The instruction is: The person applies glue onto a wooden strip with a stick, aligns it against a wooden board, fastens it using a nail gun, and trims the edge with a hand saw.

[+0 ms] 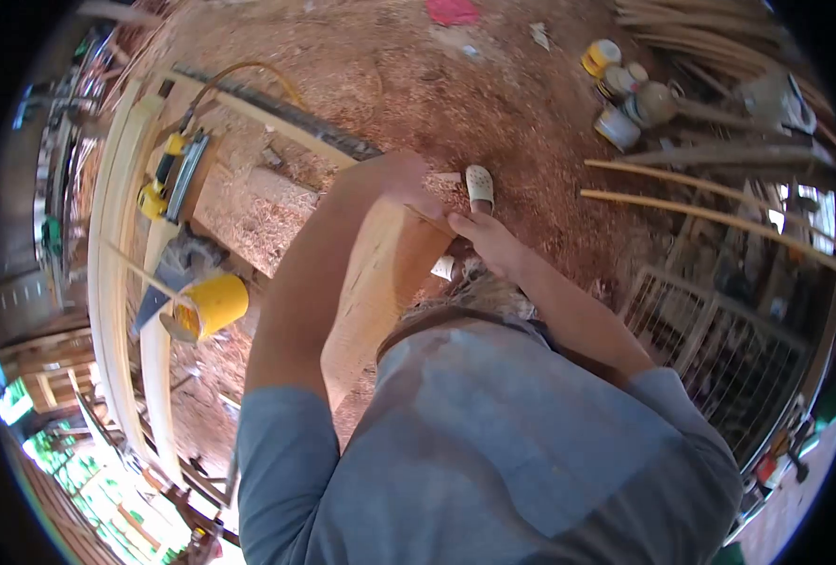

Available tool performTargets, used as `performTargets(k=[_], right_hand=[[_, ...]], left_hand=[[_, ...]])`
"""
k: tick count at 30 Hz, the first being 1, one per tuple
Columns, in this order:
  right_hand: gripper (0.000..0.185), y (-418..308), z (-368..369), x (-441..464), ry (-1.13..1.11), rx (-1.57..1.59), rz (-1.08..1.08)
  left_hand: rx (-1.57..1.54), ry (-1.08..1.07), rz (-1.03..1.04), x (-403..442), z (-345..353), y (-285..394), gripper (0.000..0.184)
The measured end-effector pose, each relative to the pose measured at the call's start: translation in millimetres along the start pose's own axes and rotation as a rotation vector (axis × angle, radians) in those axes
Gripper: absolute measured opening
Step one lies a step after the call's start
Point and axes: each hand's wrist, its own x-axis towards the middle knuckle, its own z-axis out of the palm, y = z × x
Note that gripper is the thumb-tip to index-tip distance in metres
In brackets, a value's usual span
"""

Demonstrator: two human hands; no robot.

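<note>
A wide pale wooden board (pixel 380 278) stands tilted beside my body, its lower end passing behind my left arm. My left hand (pixel 401 181) reaches over the top end of the board and grips it; motion blurs its fingers. At the board's right corner, my right hand (pixel 489 242) is closed, with the thumb on the edge and the other fingers mostly hidden underneath.
Long timber beams (pixel 117 235) run along the left, carrying a yellow power tool (pixel 161 179), a handsaw (pixel 159 294) and a yellow container (pixel 218 303). Paint cans (pixel 616 127) and a wire grid (pixel 710 330) are at right. Shavings cover the floor (pixel 540 122).
</note>
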Motion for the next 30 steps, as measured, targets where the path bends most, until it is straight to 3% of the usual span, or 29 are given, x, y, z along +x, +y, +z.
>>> performTargets(k=[2, 4, 6, 8, 12, 14, 16, 18, 19, 21, 23, 25, 26, 28, 30], right_hand=[[0.045, 2.3, -3.8, 4.2, -0.064, -0.091, -0.004], [0.047, -18.6, 3.8, -9.0, -0.02, -0.063, -0.019], [0.048, -32.0, -2.9, -9.9, -0.045, -0.13, 0.094], [0.055, -23.3, -22.2, 12.3, -0.021, -0.038, 0.018], [0.06, -57.3, -29.8, 6.1, 0.013, -0.348, -0.241], [0.058, -77.0, -27.6, 3.1, -0.213, -0.84, -0.116], [0.061, -71.6, -21.7, 6.2, -0.174, -0.834, -0.1], [0.043, -77.6, -10.5, 7.0, -0.301, -0.745, -0.045], [0.044, -92.9, -5.2, 2.5, -0.242, -1.035, 0.041], [0.047, -60.3, -20.3, 38.9, -0.268, -0.925, 0.051], [0.044, -70.3, -20.8, 36.6, -0.323, -0.953, 0.047], [0.036, -69.5, -12.3, 28.1, -0.247, -0.828, -0.066], [0.036, -78.7, -6.3, 28.9, -0.277, -0.876, -0.068], [0.042, -94.6, -3.7, 24.5, -0.358, -1.007, 0.052], [0.038, -82.1, -19.8, 47.7, -0.416, -1.055, 0.033]], left_hand=[[0.015, -0.052, -0.009, 5.8, 4.0, -6.4, 0.064], [-0.041, 0.039, 0.016, -0.3, 4.0, -3.9, 0.062], [-0.016, -0.002, 0.022, -4.7, 1.5, 2.3, 0.061], [-0.002, -0.02, 0.021, -4.8, -0.4, 3.8, 0.06], [-0.029, -0.035, -0.038, -3.2, 0.2, 6.3, 0.057], [-0.003, -0.019, -0.064, -1.0, -1.3, 5.2, 0.06], [-0.022, -0.054, -0.077, 6.9, 7.7, -12.2, 0.058], [-0.016, -0.012, -0.064, -0.9, 8.0, -6.5, 0.059], [0.005, 0.024, -0.049, -5.7, 6.9, -2.0, 0.06], [0.117, 0.011, -0.087, -15.5, 1.5, 14.3, 0.06], [0.066, 0.17, -0.083, -17.4, 22.3, 6.7, 0.064], [0.091, 0.668, -0.056, -22.7, 64.4, 0.3, 0.064], [0.068, 0.709, -0.089, -34.0, 78.6, 11.0, 0.064], [-0.207, 1.239, -0.202, -49.2, 107.3, 40.9, 0.051], [-0.311, 1.288, -0.309, -50.5, 148.1, 49.7, 0.049]])
